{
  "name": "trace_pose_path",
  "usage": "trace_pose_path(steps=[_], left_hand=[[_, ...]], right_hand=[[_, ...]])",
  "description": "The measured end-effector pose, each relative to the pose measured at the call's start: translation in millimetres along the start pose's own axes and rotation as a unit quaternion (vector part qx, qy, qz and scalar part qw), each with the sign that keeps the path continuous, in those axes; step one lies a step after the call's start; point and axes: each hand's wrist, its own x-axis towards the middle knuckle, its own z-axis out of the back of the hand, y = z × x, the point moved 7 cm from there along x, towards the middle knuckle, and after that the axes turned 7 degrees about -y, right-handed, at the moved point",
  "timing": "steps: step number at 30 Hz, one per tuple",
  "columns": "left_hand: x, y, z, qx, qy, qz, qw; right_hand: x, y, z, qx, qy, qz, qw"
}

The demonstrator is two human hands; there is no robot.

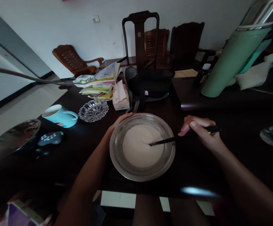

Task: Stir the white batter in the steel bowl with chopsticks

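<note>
A steel bowl [114,157] stands near the table's front edge, partly filled with a pale, smooth batter-like liquid [138,150]. Around its far left side curls my left hand [122,118], steadying the rim; the bowl hides part of the fingers. My right hand [198,127] is closed on dark chopsticks [165,141], held slanting over the right rim. Their tips dip into the liquid near the middle of the bowl. Whether both sticks lie together there I cannot tell.
Leftward are a light blue mug [62,116], a glass dish [94,110], a grey remote [50,138] and a large bowl [14,138]. Behind stand books [101,81], a tissue pack [121,97], a black bag [150,83] and a green thermos [235,62]. Another person's hand holds a purple-screened device [21,215].
</note>
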Motion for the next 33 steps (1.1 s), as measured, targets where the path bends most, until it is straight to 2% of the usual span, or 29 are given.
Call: trace_pose_path(steps=[3, 5, 6, 8, 10, 13, 16, 18, 20, 22, 24, 27, 29, 33], left_hand=[[-0.7, 0.4, -0.3, 0.003, -0.005, 0.005, 1.000], [-1.2, 0.6, 0.5, 0.008, -0.015, 0.009, 1.000], [-1.4, 0.7, 0.9, 0.009, -0.018, 0.010, 1.000], [-1.5, 0.6, 1.3, 0.009, -0.022, 0.010, 1.000], [-1.4, 0.8, 1.6, 0.007, -0.023, 0.009, 1.000], [-1.1, 2.4, 3.8, 0.011, -0.032, 0.013, 0.999], [-1.4, 3.9, 6.5, 0.011, -0.047, 0.021, 0.999], [-1.8, 3.9, 6.5, 0.006, -0.046, 0.021, 0.999], [-1.8, 3.9, 6.6, 0.002, -0.039, 0.021, 0.999], [-1.0, 5.0, 8.2, 0.002, -0.034, 0.025, 0.999], [0.4, 6.0, 11.1, 0.003, -0.034, 0.026, 0.999], [2.4, 5.9, 14.7, 0.007, -0.045, 0.018, 0.999], [2.3, 5.5, 13.1, 0.003, -0.039, 0.016, 0.999], [0.0, 4.6, 7.0, -0.003, -0.018, 0.018, 1.000]], right_hand=[[-1.8, 3.0, -13.8, 0.015, 0.062, 0.011, 0.998], [-3.1, 5.7, -27.8, -0.017, 0.116, 0.038, 0.992], [-2.7, 6.3, -30.8, -0.034, 0.123, 0.049, 0.991], [-0.2, 5.3, -26.7, -0.065, 0.094, 0.054, 0.992], [1.9, 2.0, -13.0, -0.074, 0.038, 0.032, 0.996], [1.1, -0.7, 2.4, -0.026, -0.010, -0.001, 1.000], [-1.0, 2.3, -7.6, 0.007, 0.037, 0.005, 0.999], [-2.4, 4.9, -22.5, -0.005, 0.094, 0.027, 0.995], [-3.1, 6.3, -31.7, -0.022, 0.126, 0.053, 0.990], [-2.0, 4.8, -28.9, -0.043, 0.109, 0.062, 0.991], [-0.5, 1.4, -16.7, -0.058, 0.062, 0.046, 0.995], [-0.9, -1.4, -0.9, -0.019, 0.008, 0.012, 1.000], [-1.9, -0.4, -4.1, 0.010, 0.025, 0.004, 1.000], [-4.3, 4.0, -28.5, -0.017, 0.120, 0.037, 0.992]])
